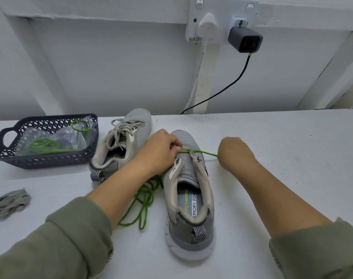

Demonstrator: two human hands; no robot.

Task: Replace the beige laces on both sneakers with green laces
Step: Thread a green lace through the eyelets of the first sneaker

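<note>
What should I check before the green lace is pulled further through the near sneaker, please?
1. Green lace crosses the near sneaker at the front eyelets: ok.
2. Left hand pinches the lace: ok.
3. Right hand grips the other end: cannot tell, fingers hidden.
4. Slack on the table free of knots: cannot tell.
5. Far sneaker rid of its beige lace: not ok.

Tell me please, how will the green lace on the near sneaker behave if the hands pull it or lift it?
The green lace is probably floppy: its free length lies in loose loops beside the sneaker. It looks thin and light, so lifting should be easy. Pulled, it likely goes straight, as the stretch between the left hand and right hand does, though the loops may tangle.
</note>
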